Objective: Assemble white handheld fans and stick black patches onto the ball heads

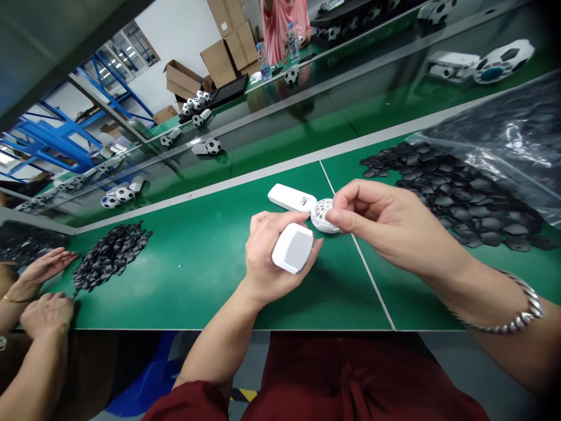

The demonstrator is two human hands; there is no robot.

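Note:
My left hand (268, 257) is wrapped round the white handle (293, 248) of a small hand-held fan, held just above the green table (197, 263). My right hand (388, 225) pinches the fan's round white head (321, 213) with thumb and fingertips. A second white fan handle (289, 197) lies flat on the table just behind the head. A big heap of black hexagon pieces (456, 193) lies to the right of my right hand, spilling from a clear plastic bag (504, 128).
A smaller heap of black pieces (109, 254) lies at the left, next to another person's two hands (44, 292). Football-patterned fans (118, 196) stand along the dark conveyor behind. A person in pink (284, 23) stands at the far side by water bottles and cardboard boxes.

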